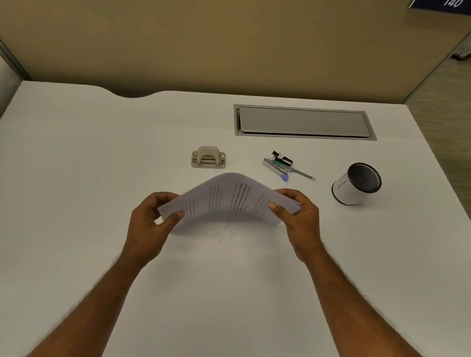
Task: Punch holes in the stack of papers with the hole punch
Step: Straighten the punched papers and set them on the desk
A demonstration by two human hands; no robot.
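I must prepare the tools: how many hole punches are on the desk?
1: the hole punch stands on the desk, just beyond the held papers; none appears hidden.

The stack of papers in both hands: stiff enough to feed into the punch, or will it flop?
Probably floppy: the stack of papers arches upward between the left hand and right hand pinching its ends. It looks thin and light, so one-handed it would likely droop. Unclipped sheets may slide apart.
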